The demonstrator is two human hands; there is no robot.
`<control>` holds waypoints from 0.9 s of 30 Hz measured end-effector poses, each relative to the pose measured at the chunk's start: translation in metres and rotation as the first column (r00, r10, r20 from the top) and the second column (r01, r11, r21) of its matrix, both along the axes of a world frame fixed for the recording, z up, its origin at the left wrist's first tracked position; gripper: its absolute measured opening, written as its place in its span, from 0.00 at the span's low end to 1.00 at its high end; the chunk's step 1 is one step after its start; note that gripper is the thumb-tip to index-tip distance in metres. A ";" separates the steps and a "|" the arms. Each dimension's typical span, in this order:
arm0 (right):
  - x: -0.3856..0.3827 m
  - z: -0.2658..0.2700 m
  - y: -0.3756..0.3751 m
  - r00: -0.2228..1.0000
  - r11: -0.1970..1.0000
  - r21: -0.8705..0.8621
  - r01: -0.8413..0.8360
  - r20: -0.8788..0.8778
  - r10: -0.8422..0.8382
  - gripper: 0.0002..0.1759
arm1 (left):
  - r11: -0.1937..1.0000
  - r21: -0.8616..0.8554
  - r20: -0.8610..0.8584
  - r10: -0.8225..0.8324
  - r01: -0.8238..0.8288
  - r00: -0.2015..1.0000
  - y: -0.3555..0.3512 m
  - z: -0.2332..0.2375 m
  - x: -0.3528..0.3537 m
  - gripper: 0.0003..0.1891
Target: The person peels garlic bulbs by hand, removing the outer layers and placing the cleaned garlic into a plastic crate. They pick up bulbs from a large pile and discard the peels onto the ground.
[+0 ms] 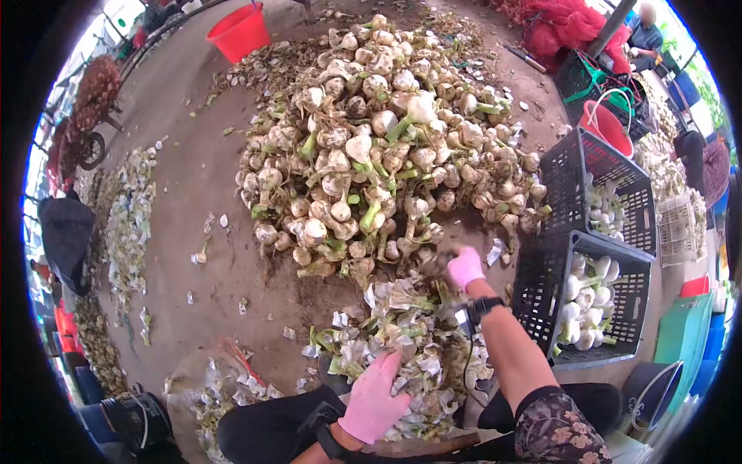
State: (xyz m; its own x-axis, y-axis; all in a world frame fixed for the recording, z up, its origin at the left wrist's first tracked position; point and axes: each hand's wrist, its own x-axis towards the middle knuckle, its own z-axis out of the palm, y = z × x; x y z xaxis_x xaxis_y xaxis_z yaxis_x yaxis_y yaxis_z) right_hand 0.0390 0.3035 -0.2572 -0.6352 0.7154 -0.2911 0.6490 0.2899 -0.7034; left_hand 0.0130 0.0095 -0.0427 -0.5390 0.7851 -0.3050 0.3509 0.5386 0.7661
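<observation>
A large heap of garlic bulbs (pixel 340 158), many with soil, roots and green stems, lies in front of me. My right hand (pixel 466 269), in a pink glove, is at the heap's near right edge. Its fingers look closed against a brownish, motion-smeared thing whose kind I cannot make out. Closer to me, my left hand (pixel 375 398), also pink-gloved, is held with its fingers stretched out and thumb apart, and nothing shows in it. Beneath and beyond it spreads a pile of garlic peelings and cut stems (pixel 421 340) between my knees.
Two black crates (pixel 533 290) at my right contain cleaned white garlic. Behind them are a red bucket (pixel 610 127) with a white handle and a seated person (pixel 645 39). A red tub (pixel 238 32) stands far left. Peelings (pixel 130 220) strew the floor at left.
</observation>
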 end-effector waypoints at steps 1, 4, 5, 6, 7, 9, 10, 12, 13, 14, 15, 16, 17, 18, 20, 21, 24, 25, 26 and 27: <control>0.005 0.018 -0.019 0.999 0.981 -0.192 -0.016 0.030 0.022 0.16 | 1.000 0.005 0.001 0.005 -0.005 1.000 0.001 -0.001 -0.001 0.32; 0.020 0.072 -0.066 0.982 0.928 -0.329 -0.177 -0.118 0.146 0.19 | 0.997 0.046 -0.031 0.067 -0.066 0.997 0.002 -0.003 -0.006 0.33; 0.025 0.084 -0.081 0.972 0.891 -0.408 -0.197 -0.201 0.122 0.18 | 0.989 0.103 -0.139 0.115 -0.101 0.984 0.004 -0.001 -0.008 0.32; 0.028 0.098 -0.094 0.955 0.849 -0.479 -0.223 -0.282 0.091 0.18 | 0.978 0.166 -0.246 0.167 -0.128 0.955 0.003 0.000 -0.008 0.32; 0.030 0.119 -0.105 0.952 0.847 -0.478 -0.233 -0.290 0.098 0.18 | 0.977 0.167 -0.254 0.173 -0.133 0.951 0.002 -0.004 -0.005 0.32; 0.033 0.165 -0.124 0.910 0.718 -0.627 -0.303 -0.414 0.022 0.17 | 0.959 0.207 -0.303 0.251 -0.194 0.919 0.001 -0.011 -0.001 0.30; 0.036 0.182 -0.130 0.906 0.724 -0.617 -0.309 -0.422 0.027 0.17 | 0.957 0.219 -0.309 0.255 -0.192 0.916 -0.001 -0.007 -0.002 0.30; 0.043 0.209 -0.140 0.886 0.751 -0.590 -0.296 -0.463 -0.014 0.16 | 0.926 0.288 -0.092 0.279 -0.243 0.956 -0.002 0.004 -0.007 0.28; 0.045 0.207 -0.146 0.854 0.684 -0.673 -0.280 -0.500 -0.142 0.17 | 0.928 0.294 -0.114 0.273 -0.230 0.955 0.000 0.016 -0.008 0.26; 0.046 0.206 -0.152 0.851 0.696 -0.661 -0.279 -0.506 -0.139 0.17 | 0.924 0.309 -0.114 0.270 -0.224 0.956 -0.001 0.019 -0.006 0.26; 0.045 0.208 -0.158 0.814 0.707 -0.659 -0.259 -0.543 -0.208 0.17 | 0.911 0.342 -0.116 0.284 -0.230 0.952 -0.001 0.022 -0.003 0.25; 0.045 0.210 -0.164 0.770 0.714 -0.658 -0.239 -0.576 -0.274 0.17 | 0.897 0.373 -0.117 0.301 -0.239 0.946 -0.003 0.024 0.000 0.25; 0.047 0.215 -0.169 0.796 0.756 -0.629 -0.179 -0.544 -0.264 0.17 | 0.875 0.417 -0.101 0.314 -0.246 0.944 -0.004 0.027 0.002 0.25; 0.046 0.217 -0.175 0.796 0.762 -0.621 -0.181 -0.548 -0.258 0.17 | 0.871 0.426 -0.099 0.315 -0.246 0.944 -0.005 0.028 0.003 0.25; 0.043 0.218 -0.184 0.738 0.768 -0.620 -0.160 -0.592 -0.325 0.18 | 0.859 0.455 -0.155 0.337 -0.236 0.929 -0.009 0.032 0.003 0.26; 0.044 0.220 -0.185 0.763 0.735 -0.662 -0.149 -0.550 -0.341 0.18 | 0.854 0.462 -0.154 0.343 -0.240 0.927 -0.012 0.034 0.003 0.26; 0.047 0.230 -0.188 0.746 0.677 -0.707 -0.204 -0.560 -0.360 0.17 | 0.860 0.458 -0.106 0.306 -0.227 0.946 -0.020 0.037 0.002 0.27; 0.047 0.232 -0.189 0.750 0.680 -0.704 -0.203 -0.558 -0.355 0.17 | 0.859 0.468 -0.143 0.303 -0.205 0.942 -0.021 0.036 0.002 0.27; 0.047 0.234 -0.189 0.764 0.707 -0.675 -0.208 -0.564 -0.314 0.17 | 0.860 0.477 -0.180 0.299 -0.183 0.937 -0.023 0.035 0.002 0.27; 0.047 0.236 -0.189 0.776 0.733 -0.645 -0.215 -0.569 -0.273 0.17 | 0.857 0.481 -0.177 0.301 -0.184 0.937 -0.024 0.036 0.002 0.27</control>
State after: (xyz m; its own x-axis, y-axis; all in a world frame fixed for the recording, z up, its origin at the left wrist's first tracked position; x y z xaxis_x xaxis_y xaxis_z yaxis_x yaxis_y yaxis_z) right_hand 0.0862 0.1148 -0.0215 -0.8193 0.5167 -0.2486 0.0238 -0.4026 -0.9151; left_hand 0.0148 -0.0149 -0.0068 -0.7402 0.6385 0.2108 0.4566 0.2471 0.8547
